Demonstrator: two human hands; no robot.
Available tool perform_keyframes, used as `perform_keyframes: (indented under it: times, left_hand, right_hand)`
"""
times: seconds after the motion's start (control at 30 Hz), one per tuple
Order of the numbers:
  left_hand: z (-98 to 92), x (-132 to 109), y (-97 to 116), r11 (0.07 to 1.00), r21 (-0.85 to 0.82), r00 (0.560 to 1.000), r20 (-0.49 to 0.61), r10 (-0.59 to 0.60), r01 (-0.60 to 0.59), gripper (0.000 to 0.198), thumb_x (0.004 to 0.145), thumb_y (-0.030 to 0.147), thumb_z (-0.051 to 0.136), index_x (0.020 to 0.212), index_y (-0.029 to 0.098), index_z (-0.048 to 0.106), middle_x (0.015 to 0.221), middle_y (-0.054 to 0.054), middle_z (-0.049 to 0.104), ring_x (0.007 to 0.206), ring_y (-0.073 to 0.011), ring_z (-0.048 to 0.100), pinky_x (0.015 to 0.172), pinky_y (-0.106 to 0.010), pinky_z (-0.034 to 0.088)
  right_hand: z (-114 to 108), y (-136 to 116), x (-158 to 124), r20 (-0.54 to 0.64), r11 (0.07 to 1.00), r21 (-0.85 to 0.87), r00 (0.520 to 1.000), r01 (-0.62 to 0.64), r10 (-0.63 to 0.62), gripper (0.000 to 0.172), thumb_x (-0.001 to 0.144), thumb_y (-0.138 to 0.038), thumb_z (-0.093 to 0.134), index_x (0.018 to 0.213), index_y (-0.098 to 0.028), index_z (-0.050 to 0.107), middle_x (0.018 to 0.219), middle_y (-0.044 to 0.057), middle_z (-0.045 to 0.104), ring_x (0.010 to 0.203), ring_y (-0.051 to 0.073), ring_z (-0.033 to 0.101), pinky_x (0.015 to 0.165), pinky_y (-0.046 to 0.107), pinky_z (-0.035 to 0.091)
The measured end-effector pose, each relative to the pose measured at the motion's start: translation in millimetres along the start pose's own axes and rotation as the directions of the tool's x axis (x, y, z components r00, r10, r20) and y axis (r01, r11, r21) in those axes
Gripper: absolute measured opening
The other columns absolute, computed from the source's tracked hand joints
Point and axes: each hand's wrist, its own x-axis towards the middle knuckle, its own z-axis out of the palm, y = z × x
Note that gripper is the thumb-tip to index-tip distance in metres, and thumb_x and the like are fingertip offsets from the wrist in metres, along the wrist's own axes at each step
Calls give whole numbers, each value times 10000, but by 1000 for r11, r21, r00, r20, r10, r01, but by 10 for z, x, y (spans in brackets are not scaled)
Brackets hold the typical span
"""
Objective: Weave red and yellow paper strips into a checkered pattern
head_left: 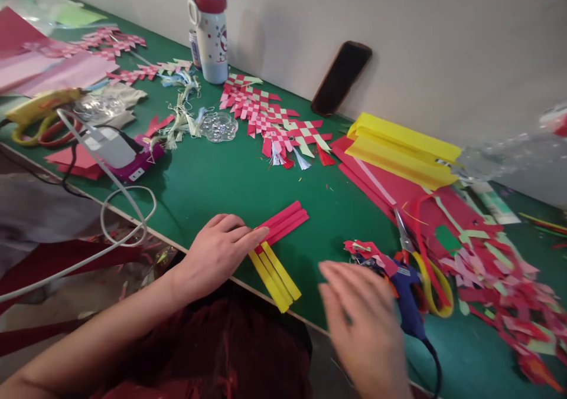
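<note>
My left hand (221,247) presses its fingers on the corner where red paper strips (287,222) meet yellow paper strips (275,276). The red strips point up and right; the yellow ones run down to the table's near edge. Under my fingertips, the joint between them is hidden. Blurred by motion, my right hand (361,310) is off to the right with fingers stretched out and nothing seen in it. Just beyond it lie a blue glue gun (405,296) with a scrap of red paper by its tip and yellow-and-red handled scissors (427,275).
Woven paper pieces with tassels (274,115) lie near the wall beside a water bottle (212,39). A phone (341,77) leans on the wall. Yellow folded paper (398,151) rests at the right, above paper scraps (509,287). A white cable (128,201) hangs over the left edge.
</note>
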Motion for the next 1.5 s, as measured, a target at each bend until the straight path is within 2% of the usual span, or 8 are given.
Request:
perform_keyframes:
  times: [0.13,0.27,0.5,0.8,0.9,1.0,1.2,1.5]
  left_hand:
    - [-20,12,5,1000,-3,999,-32,-6,6,240,993,211,498,1220,202,575,890,-2,693,923,-206,556,807,-334,382]
    - [-40,37,-7,998,-57,999,0,-32,32,198,995,227,492,1145,211,620,943,-10,703,950,-211,544,813,-349,374]
    - [-46,94,-104,970,-210,990,88,-107,123,154,970,301,556,1062,267,674,955,1,719,992,-209,518,861,-363,357]
    - [66,184,17,944,-164,957,-6,-290,285,138,951,248,569,840,236,649,818,18,702,888,-198,503,837,-367,344]
    - [75,198,38,930,-125,937,-11,-350,346,38,913,240,616,887,229,642,907,-3,684,955,-218,493,856,-379,355]
    - [64,205,36,915,-61,916,-29,-400,398,156,881,264,651,1036,268,662,1065,-33,639,1036,-252,465,866,-407,356]
    - [68,233,43,918,-78,921,-6,-390,388,188,895,208,599,1048,280,682,1152,-56,586,1122,-279,425,915,-468,326]
    - [74,268,57,896,-124,904,28,-426,426,156,864,153,608,933,268,688,1118,-27,622,1140,-265,448,943,-475,284]
  right_hand:
    - [294,-349,200,142,974,186,977,129,-157,257,902,-143,583,1142,-135,675,1138,96,703,1077,227,587,931,377,539]
    - [409,-379,233,201,961,229,959,152,-200,238,925,-138,535,1099,-128,697,1092,102,713,994,215,605,884,369,566]
    - [407,-344,204,223,956,274,960,104,-168,249,927,-132,524,1116,-115,685,1115,103,697,1002,216,576,869,356,578]
    - [437,-361,175,197,956,289,973,57,-118,250,937,-138,509,1109,-145,690,1132,68,699,992,211,592,867,341,579]
    - [443,-362,173,179,954,296,977,57,-114,249,933,-132,511,1104,-135,692,1132,68,702,993,210,592,875,339,577]
    - [439,-363,175,169,955,289,979,60,-113,256,930,-121,504,1101,-137,694,1124,74,706,995,208,594,873,341,577]
    - [439,-361,159,163,954,292,980,62,-114,253,911,-116,527,1099,-137,696,1113,87,711,983,207,604,859,341,583]
    - [417,-403,161,196,961,275,976,35,-91,258,919,-126,522,1108,-145,696,1116,87,709,995,201,592,883,336,564]
